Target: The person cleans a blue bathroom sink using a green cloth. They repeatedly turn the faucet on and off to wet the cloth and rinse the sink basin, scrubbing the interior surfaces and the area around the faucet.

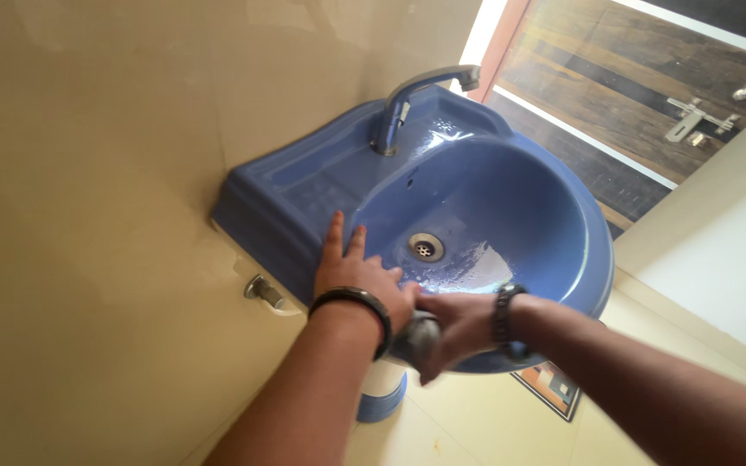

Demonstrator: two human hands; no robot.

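Observation:
A blue wall-mounted sink (563,190) fills the middle of the head view, with a chrome tap (407,99) at its back and a metal drain (426,248) in the wet bowl. My left hand (356,272) lies flat on the near left rim, fingers spread toward the bowl, a black band on its wrist. My right hand (459,332) is closed around a grey cloth (419,338) pressed against the sink's front edge, just below my left hand. A dark beaded bracelet sits on that wrist.
A beige tiled wall (88,173) runs along the left. A metal pipe fitting (262,291) sticks out under the sink. Below stand the blue-and-white pedestal (383,397), a small patterned mat (554,388) on pale floor tiles, and a dark wooden door (641,95) with a latch at upper right.

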